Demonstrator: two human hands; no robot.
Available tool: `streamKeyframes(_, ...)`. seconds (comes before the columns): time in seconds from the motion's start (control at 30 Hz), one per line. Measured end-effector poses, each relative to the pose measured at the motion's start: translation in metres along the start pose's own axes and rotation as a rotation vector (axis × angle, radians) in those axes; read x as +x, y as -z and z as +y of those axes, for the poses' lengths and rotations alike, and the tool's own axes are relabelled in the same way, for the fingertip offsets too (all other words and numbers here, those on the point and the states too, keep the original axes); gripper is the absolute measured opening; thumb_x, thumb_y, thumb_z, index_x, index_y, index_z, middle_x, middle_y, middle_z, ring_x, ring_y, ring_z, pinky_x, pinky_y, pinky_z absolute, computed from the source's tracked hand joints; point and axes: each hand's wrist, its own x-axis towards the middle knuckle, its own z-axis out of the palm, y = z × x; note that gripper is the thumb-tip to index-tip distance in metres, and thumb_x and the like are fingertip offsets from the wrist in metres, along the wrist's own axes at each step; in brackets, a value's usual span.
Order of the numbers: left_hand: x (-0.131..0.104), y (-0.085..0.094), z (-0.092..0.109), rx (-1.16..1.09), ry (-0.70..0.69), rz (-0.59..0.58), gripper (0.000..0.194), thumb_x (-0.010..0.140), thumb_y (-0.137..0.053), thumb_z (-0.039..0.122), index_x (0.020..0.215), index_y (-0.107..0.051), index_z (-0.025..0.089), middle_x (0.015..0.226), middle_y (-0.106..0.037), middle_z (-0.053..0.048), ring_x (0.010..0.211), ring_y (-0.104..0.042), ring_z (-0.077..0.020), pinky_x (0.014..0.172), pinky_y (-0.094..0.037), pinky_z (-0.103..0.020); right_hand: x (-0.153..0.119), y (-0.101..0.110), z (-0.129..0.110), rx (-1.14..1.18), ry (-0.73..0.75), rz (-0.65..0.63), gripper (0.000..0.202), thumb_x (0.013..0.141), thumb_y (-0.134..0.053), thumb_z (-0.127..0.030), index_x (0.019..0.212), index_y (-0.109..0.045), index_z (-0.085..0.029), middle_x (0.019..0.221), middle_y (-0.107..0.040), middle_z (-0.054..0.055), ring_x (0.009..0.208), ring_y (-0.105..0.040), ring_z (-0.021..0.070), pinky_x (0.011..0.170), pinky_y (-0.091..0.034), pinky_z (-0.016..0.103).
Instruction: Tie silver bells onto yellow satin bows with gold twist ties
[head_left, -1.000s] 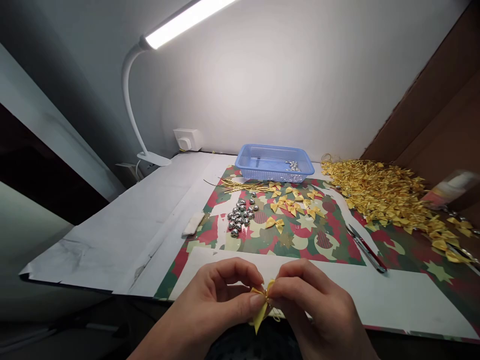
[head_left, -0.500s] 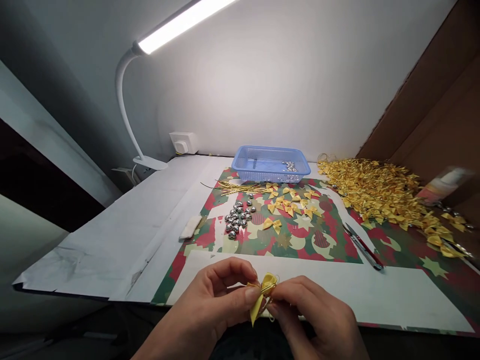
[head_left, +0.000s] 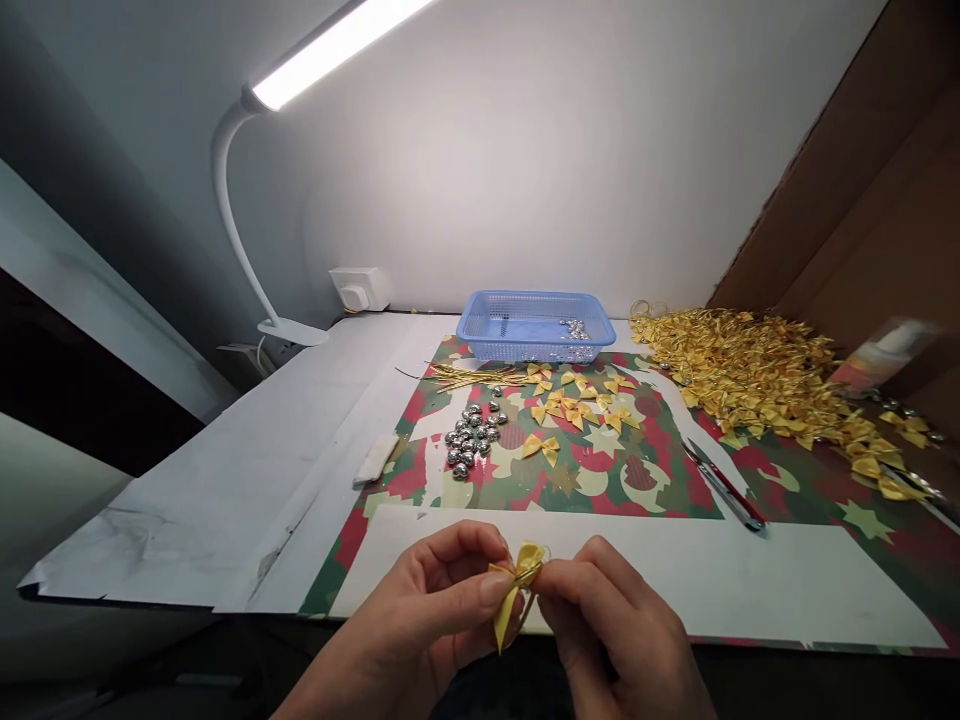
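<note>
A yellow ribbon bow [head_left: 529,558] is held in front of my lap, just past the table's near edge. My left hand [head_left: 442,600] pinches it between thumb and fingertips, with one pointed tail hanging down. Thin gold cord [head_left: 528,574] crosses the bow's middle, and a fine loop sticks out at its upper right. My right hand [head_left: 611,615] is closed right beside the bow, its thumb and forefinger pinching the cord; its fingertips partly hide the grip. Beyond my hands lie silver jingle bells [head_left: 472,432] in a cluster, loose yellow bows [head_left: 543,448] and gold cords [head_left: 472,376].
A blue basket [head_left: 536,352] with small silver pieces stands by the wall. At right are a big heap of tied bows [head_left: 742,370], a craft knife [head_left: 724,487] and a bottle [head_left: 881,358]. A white pad [head_left: 376,459] lies left; a lamp [head_left: 238,215] stands behind.
My right hand's fingers have curled in more tightly next to the bow. My left hand keeps its pinch. The whole view has shifted slightly.
</note>
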Motion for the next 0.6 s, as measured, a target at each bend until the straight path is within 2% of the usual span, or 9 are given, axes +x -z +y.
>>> streamKeyframes(0.13, -0.0006, -0.0018, 0.0016, -0.043, 0.032, 0.011, 0.011, 0.075, -0.083, 0.011, 0.078, -0.075, 0.017, 0.076, -0.071, -0.003, 0.067, -0.061, -0.0097, 0.066, -0.053, -0.018, -0.0012, -0.002, 0.0002, -0.002, -0.007, 0.017, 0.02, 0.096, -0.045, -0.013, 0.095, -0.061, -0.024, 0.071, -0.044, -0.003, 0.058, -0.047, 0.0125, 0.051, -0.035, 0.023)
streamKeyframes(0.27, -0.0003, -0.0024, 0.0014, -0.083, 0.075, 0.002, 0.011, 0.074, -0.083, 0.01, 0.079, -0.075, 0.017, 0.076, -0.072, -0.003, 0.066, -0.062, -0.0089, 0.067, -0.053, -0.017, -0.0016, -0.0038, 0.001, 0.01, -0.022, 0.029, 0.02, 0.096, -0.045, -0.014, 0.088, -0.06, -0.023, 0.069, -0.042, -0.003, 0.056, -0.046, 0.0123, 0.05, -0.033, 0.024)
streamKeyframes(0.37, -0.0003, -0.001, 0.0001, -0.068, 0.066, 0.002, 0.013, 0.073, -0.083, 0.009, 0.08, -0.076, 0.016, 0.078, -0.072, -0.004, 0.067, -0.061, -0.0098, 0.067, -0.053, -0.018, -0.0011, -0.0043, 0.0007, 0.014, -0.018, 0.042, 0.02, 0.095, -0.045, -0.012, 0.083, -0.057, -0.023, 0.068, -0.04, -0.003, 0.055, -0.044, 0.0119, 0.049, -0.032, 0.024)
streamKeyframes(0.6, -0.0011, 0.0, -0.0004, -0.065, 0.072, 0.005, 0.012, 0.073, -0.083, 0.011, 0.079, -0.075, 0.018, 0.077, -0.071, -0.003, 0.065, -0.062, -0.0096, 0.065, -0.051, -0.017, -0.0028, -0.0035, 0.0005, -0.006, -0.009, 0.04, 0.02, 0.095, -0.046, -0.011, 0.083, -0.057, -0.023, 0.069, -0.038, -0.003, 0.054, -0.041, 0.0111, 0.049, -0.031, 0.024)
